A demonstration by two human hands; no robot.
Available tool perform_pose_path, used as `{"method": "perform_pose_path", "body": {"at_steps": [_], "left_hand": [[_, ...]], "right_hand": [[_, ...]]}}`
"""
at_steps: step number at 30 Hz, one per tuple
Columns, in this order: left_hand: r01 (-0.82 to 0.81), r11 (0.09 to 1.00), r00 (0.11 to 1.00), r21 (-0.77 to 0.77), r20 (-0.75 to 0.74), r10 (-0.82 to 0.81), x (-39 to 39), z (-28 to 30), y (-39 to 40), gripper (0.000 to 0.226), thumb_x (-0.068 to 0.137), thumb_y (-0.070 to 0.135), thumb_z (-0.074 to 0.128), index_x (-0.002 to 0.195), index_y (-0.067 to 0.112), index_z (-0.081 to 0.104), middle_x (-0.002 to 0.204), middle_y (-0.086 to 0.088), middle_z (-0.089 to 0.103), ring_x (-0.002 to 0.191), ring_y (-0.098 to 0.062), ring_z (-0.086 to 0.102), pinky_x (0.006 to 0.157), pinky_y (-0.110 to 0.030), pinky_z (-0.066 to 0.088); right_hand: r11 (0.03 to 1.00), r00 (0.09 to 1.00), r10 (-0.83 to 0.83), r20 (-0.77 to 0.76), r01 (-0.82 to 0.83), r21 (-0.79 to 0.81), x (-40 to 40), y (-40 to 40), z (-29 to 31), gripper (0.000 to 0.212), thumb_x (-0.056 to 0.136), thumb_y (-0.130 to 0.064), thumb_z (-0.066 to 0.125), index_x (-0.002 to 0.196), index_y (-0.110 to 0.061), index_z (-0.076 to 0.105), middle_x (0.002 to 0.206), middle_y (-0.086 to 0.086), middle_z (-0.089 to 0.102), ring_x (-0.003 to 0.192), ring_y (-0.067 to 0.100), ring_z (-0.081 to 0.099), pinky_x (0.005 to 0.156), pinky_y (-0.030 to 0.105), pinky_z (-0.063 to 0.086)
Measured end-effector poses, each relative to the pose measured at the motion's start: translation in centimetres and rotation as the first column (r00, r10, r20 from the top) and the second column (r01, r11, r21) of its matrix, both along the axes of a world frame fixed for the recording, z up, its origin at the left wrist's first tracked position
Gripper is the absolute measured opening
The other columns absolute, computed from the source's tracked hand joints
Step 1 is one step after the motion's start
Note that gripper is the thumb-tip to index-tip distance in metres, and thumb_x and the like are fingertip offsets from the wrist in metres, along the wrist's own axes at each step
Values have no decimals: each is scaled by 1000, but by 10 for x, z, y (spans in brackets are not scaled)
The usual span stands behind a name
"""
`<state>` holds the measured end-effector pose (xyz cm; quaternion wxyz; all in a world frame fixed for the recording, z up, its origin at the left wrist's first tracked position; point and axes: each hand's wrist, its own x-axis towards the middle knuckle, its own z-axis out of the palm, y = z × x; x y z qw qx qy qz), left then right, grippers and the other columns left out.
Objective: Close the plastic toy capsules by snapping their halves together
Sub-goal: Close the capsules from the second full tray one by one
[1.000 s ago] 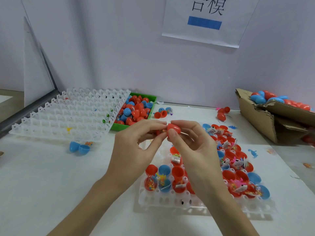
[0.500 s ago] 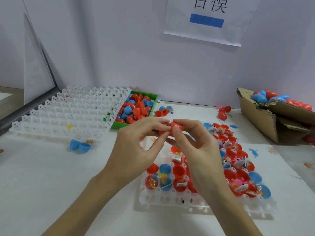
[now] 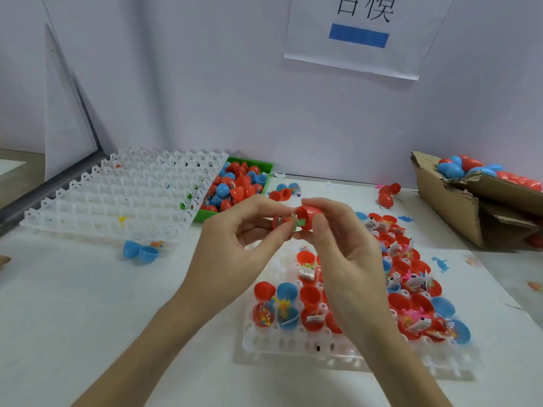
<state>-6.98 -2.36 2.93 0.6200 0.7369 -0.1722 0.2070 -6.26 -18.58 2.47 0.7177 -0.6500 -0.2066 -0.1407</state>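
Note:
Both hands hold a red capsule in mid-air above the table. My right hand (image 3: 349, 259) pinches the red cap half (image 3: 307, 216) between thumb and fingers. My left hand (image 3: 232, 254) pinches the other red half (image 3: 279, 221), mostly hidden by the fingertips. A small gap shows between the halves, with a green and orange toy (image 3: 297, 223) poking out. Below, a white grid tray (image 3: 293, 345) holds several open red and blue capsule halves with wrapped toys inside.
An empty white grid tray (image 3: 117, 195) lies at the back left, leaning on a green bin (image 3: 264, 168) of red and blue halves. A torn cardboard box (image 3: 458, 207) with closed capsules stands at the right. Loose blue halves (image 3: 141, 252) lie on the left.
The capsule looked nearly shut between my fingers; now its halves stand slightly apart with the toy showing between them. Both hands stayed in about the same place.

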Motion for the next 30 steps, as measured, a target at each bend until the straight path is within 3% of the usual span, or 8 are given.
{"method": "perform_pose_path", "body": {"at_steps": [3, 5, 10, 16, 20, 27, 30], "left_hand": [[36, 999, 999, 16, 3, -36, 0, 1, 1, 17, 94, 8, 73, 109, 17, 72, 100, 6, 74, 98, -19, 74, 86, -20, 58], [67, 998, 998, 19, -4, -67, -1, 2, 2, 16, 96, 8, 71, 109, 17, 68, 100, 6, 72, 99, -18, 73, 87, -18, 56], [75, 997, 997, -5, -5, -75, -1, 2, 3, 15, 95, 7, 72, 107, 17, 69, 94, 3, 76, 96, -19, 75, 86, -22, 59], [29, 1000, 999, -4, 17, -29, -2, -1, 1, 19, 93, 4, 74, 108, 15, 71, 99, 3, 77, 101, -20, 76, 89, -25, 60], [13, 1000, 999, 10, 46, -14, -2, -2, -2, 18, 94, 3, 73, 109, 13, 69, 98, 5, 76, 100, -21, 75, 88, -24, 59], [125, 986, 991, -109, -41, -130, 2, 1, 2, 17, 93, 18, 68, 109, 11, 68, 98, -2, 77, 99, -18, 75, 87, -19, 57], [172, 974, 979, -147, -87, -186, 5, -2, 4, 17, 95, 16, 65, 111, 10, 66, 102, -6, 77, 102, -22, 76, 90, -23, 58]], "right_hand": [[979, 978, 97, -184, -61, 193, -2, 2, 4, 25, 96, -34, 59, 111, -25, 76, 113, -1, 75, 113, 19, 71, 85, 20, 57], [969, 967, 121, -223, -67, 237, -2, 2, 6, 24, 93, -37, 60, 108, -30, 78, 114, -1, 76, 112, 18, 71, 84, 20, 58], [994, 990, 68, -125, -57, 90, -3, 0, 7, 24, 94, -32, 67, 115, -24, 74, 115, -3, 75, 111, 19, 71, 86, 24, 59], [998, 1000, 19, 11, -18, -62, -5, 3, 4, 22, 94, -12, 71, 115, -18, 71, 110, -5, 74, 110, 15, 70, 84, 18, 57], [999, 1000, 3, 0, -3, -34, -6, 3, 4, 22, 96, -19, 68, 117, -19, 72, 112, -5, 75, 111, 16, 70, 86, 22, 58], [948, 960, 168, -222, -96, 304, -6, 1, 10, 25, 98, -26, 60, 116, -15, 72, 112, 8, 75, 108, 24, 73, 84, 30, 60], [993, 992, 33, -121, -19, 115, -6, 0, 7, 19, 103, -12, 56, 112, -20, 71, 113, 2, 73, 109, 23, 71, 84, 35, 62]]}}
